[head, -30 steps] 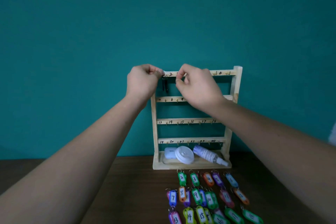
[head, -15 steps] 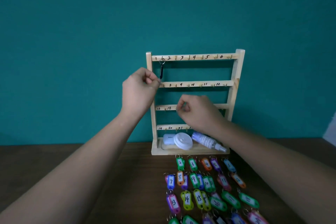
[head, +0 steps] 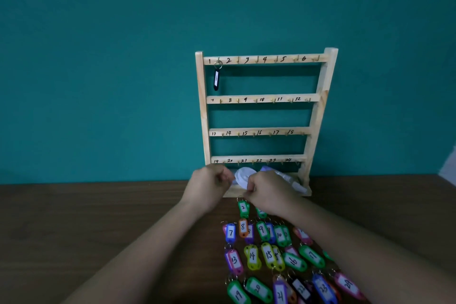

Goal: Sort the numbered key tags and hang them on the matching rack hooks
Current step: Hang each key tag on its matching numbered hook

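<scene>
Found the wooden rack (head: 272, 59) upright at the back of the worktop (head: 98, 217), against the teal wall, with one dark tag (head: 216, 79) hanging by its ring from hook 1 and every other hook bare. Counted the other key tags (head: 251, 255) laid out in rows by number on the worktop just in front, presumably so that each could be taken in turn. Saw both hands low by the rack's base tray, over the front row. Read the left hand (head: 208, 189) as curled, with nothing visible in its grip. Caught the right hand (head: 270, 191) with fingertips drawn together just above the ring of the green tag 2 (head: 243, 208); could not tell whether the grip pinched that ring. Judged tag 2 the next to go, onto the hook beside the hanging one
</scene>
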`<action>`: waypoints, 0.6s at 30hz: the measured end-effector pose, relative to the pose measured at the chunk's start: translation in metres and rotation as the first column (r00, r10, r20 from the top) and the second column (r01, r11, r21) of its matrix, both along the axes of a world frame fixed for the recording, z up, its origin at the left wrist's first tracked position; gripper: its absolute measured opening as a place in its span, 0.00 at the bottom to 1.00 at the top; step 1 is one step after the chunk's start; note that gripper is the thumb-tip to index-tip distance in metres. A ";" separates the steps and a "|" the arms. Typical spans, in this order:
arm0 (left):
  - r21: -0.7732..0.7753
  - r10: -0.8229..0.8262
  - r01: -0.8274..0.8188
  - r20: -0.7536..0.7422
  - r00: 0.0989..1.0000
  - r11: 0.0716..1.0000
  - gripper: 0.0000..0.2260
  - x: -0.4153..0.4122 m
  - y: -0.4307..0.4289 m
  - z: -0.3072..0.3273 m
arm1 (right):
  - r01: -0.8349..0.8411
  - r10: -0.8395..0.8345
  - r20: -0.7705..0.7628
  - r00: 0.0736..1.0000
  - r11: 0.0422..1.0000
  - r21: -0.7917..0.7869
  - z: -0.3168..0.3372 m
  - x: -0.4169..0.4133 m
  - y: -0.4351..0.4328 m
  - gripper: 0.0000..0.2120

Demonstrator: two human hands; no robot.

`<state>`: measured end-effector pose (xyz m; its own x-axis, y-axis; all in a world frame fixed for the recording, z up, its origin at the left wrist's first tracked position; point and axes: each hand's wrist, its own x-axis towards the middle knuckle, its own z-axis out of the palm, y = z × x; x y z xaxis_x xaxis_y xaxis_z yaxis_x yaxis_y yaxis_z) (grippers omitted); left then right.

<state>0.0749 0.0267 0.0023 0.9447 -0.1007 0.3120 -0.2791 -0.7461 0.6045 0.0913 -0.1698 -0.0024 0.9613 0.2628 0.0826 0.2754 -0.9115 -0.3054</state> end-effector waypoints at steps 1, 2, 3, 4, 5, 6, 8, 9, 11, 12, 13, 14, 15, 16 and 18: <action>0.033 -0.014 0.014 -0.007 1.000 0.999 0.08 0.002 -0.002 -0.005 | 0.007 -0.007 -0.006 1.000 1.000 -0.007 -0.003 0.001 0.001 0.13; 0.066 -0.023 0.024 -0.018 1.000 0.998 0.08 0.003 -0.005 -0.009 | 0.010 -0.010 -0.007 1.000 1.000 -0.011 -0.007 0.002 0.001 0.13; 0.097 -0.031 0.034 -0.026 0.999 0.995 0.07 0.005 -0.006 -0.013 | 0.013 -0.013 -0.010 1.000 1.000 -0.017 -0.009 0.001 0.002 0.14; 0.129 -0.042 0.045 -0.029 0.999 0.991 0.07 0.006 -0.008 -0.017 | 0.019 -0.019 -0.011 1.000 1.000 -0.025 -0.011 0.000 0.004 0.15; 0.159 -0.059 0.062 -0.027 0.998 0.985 0.08 0.007 -0.010 -0.021 | 0.032 -0.033 -0.013 0.999 0.999 -0.030 -0.014 0.000 0.005 0.15; 0.194 -0.076 0.079 -0.025 0.997 0.978 0.08 0.008 -0.011 -0.025 | 0.046 -0.047 -0.012 0.999 0.998 -0.034 -0.015 0.000 0.006 0.15; 0.265 -0.102 0.105 -0.027 0.994 0.958 0.09 0.010 -0.012 -0.030 | 0.061 -0.061 -0.007 0.998 0.997 -0.047 -0.018 0.002 0.007 0.14; 0.292 -0.114 0.119 -0.032 0.993 0.949 0.10 0.011 -0.013 -0.032 | 0.059 -0.059 0.001 0.998 0.997 -0.051 -0.019 0.003 0.007 0.13; 0.331 -0.129 0.140 -0.053 0.990 0.933 0.12 0.013 -0.014 -0.034 | 0.065 -0.065 0.004 0.998 0.996 -0.058 -0.021 0.004 0.008 0.11; 0.345 -0.134 0.149 -0.066 0.989 0.927 0.13 0.014 -0.015 -0.034 | 0.068 -0.068 0.000 0.998 0.996 -0.059 -0.020 0.004 0.008 0.10; 0.355 -0.138 0.156 -0.077 0.987 0.922 0.14 0.015 -0.016 -0.035 | 0.068 -0.068 -0.002 0.998 0.996 -0.055 -0.021 0.004 0.009 0.10; 0.364 -0.140 0.161 -0.086 0.986 0.917 0.14 0.016 -0.017 -0.035 | 0.068 -0.068 -0.004 0.998 0.996 -0.053 -0.022 0.004 0.009 0.09; 0.373 -0.141 0.164 -0.089 0.986 0.913 0.13 0.017 -0.018 -0.035 | 0.070 -0.071 -0.010 0.997 0.996 -0.057 -0.022 0.004 0.009 0.08; 0.383 -0.140 0.163 -0.086 0.986 0.909 0.12 0.018 -0.019 -0.036 | 0.072 -0.073 -0.013 0.997 0.995 -0.064 -0.022 0.004 0.009 0.08; 0.398 -0.134 0.150 -0.070 0.989 0.905 0.09 0.021 -0.019 -0.037 | 0.072 -0.072 -0.005 0.997 0.995 -0.072 -0.025 0.004 0.008 0.07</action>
<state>0.0956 0.0073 -0.0351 0.9219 -0.3434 0.1793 -0.3821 -0.8821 0.2756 0.0957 -0.1622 -0.0270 0.9784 0.1981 0.0587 0.2065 -0.9486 -0.2400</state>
